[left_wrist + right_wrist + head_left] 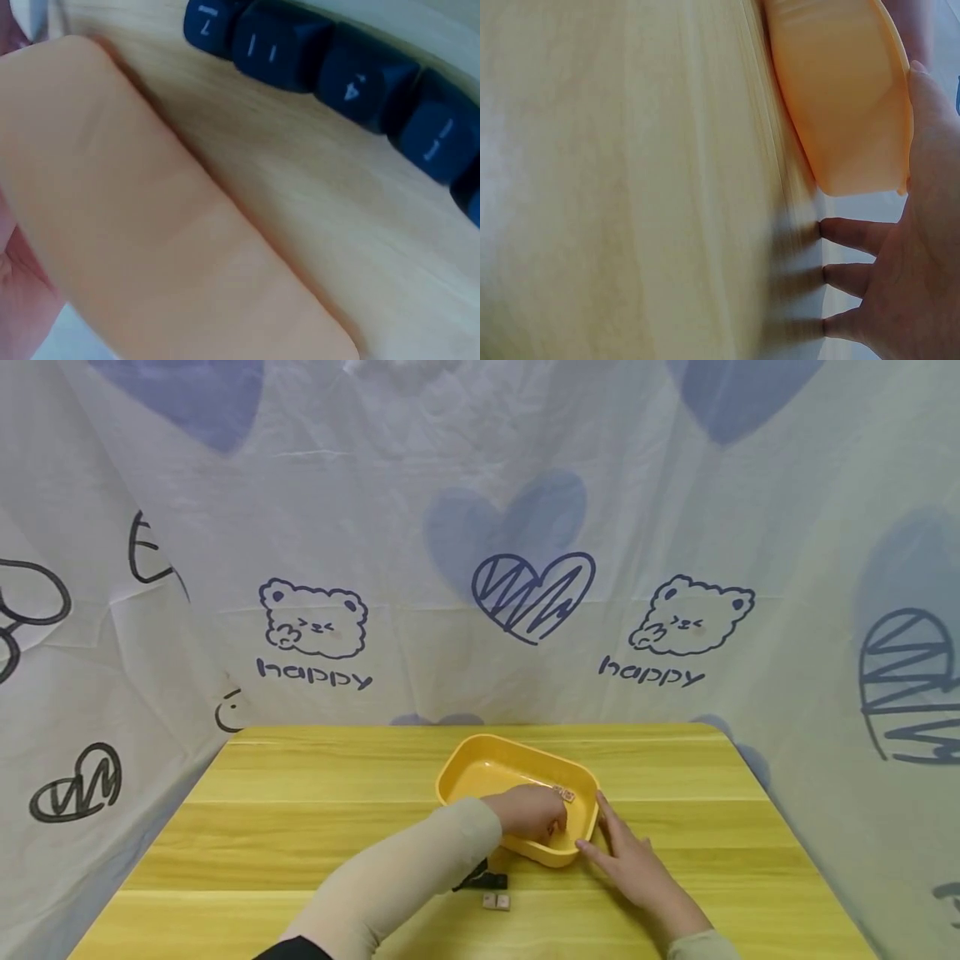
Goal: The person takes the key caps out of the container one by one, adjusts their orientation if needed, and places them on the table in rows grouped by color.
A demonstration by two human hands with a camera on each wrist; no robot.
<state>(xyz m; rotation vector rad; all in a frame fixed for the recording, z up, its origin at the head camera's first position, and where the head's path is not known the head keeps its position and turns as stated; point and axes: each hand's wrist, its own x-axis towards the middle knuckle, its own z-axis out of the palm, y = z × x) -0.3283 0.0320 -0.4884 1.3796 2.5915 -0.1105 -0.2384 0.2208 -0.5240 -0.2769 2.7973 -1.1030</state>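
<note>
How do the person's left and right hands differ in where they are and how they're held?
The left hand dips inside the yellow tray, while the right hand is outside, touching its near right corner.

The left hand bends downward, partly hiding whether it holds anything; the right hand is spread, with fingers fairly straight.

Both hands are bare and come out of pale sleeves.

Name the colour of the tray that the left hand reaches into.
The tray is yellow-orange, best seen in the head view.
</note>
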